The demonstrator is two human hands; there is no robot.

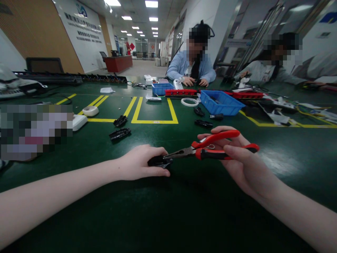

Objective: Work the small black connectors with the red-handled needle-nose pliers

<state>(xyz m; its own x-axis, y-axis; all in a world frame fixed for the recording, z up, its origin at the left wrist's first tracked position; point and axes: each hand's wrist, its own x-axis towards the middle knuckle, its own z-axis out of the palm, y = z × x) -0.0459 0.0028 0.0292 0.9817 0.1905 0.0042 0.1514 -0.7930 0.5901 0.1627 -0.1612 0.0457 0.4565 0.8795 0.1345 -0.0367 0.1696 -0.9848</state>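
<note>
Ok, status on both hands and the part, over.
Left hand gripping black part. Right hand holding pliers, tips at the part. Loose parts lie beyond the hands, none between them.

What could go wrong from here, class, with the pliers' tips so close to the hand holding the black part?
The pliers in the right hand point at the left hand, tips beside its thumb, so a slip might pinch or scratch it. The black part is held only by fingers, so it could twist loose under force.

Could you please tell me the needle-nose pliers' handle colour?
The handles are red and black, clearest in head view.
</note>
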